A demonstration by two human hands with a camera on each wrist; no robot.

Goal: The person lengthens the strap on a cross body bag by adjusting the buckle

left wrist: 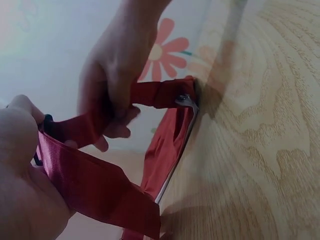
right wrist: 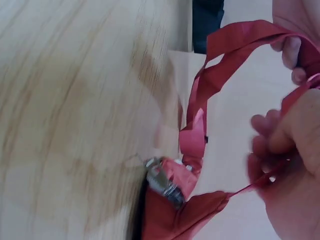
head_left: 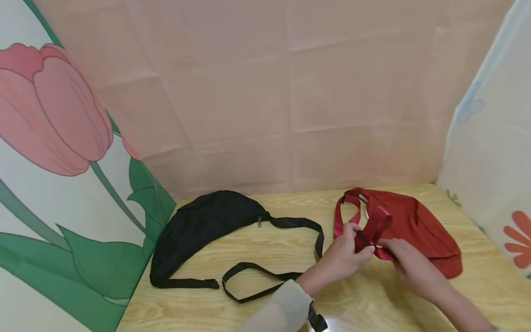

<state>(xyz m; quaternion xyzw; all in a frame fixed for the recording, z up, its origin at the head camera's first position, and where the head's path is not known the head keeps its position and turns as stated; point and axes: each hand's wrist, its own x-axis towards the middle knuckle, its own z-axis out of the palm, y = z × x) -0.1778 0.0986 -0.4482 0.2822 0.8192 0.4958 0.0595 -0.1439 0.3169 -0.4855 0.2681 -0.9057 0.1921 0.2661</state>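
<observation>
A red fabric bag (head_left: 419, 221) lies on the right part of the table, its red strap (head_left: 378, 221) raised toward my hands. My left hand (head_left: 346, 249) grips the strap at a small dark fitting, probably a buckle or slider, mostly covered by the fingers. In the left wrist view a loop of strap (left wrist: 95, 182) runs down from that hand. Just to the right, my right hand (head_left: 416, 269) pinches another stretch of strap, its fingers curled round it. The right wrist view shows a metal zipper pull (right wrist: 162, 180) at the bag's end.
A black waist bag (head_left: 207, 226) lies on the left part of the wooden table (head_left: 186, 311). Its black strap (head_left: 253, 265) loops toward my left forearm, with a black buckle (head_left: 317, 320) near the front edge. Cloth walls (head_left: 286, 92) enclose the back and sides.
</observation>
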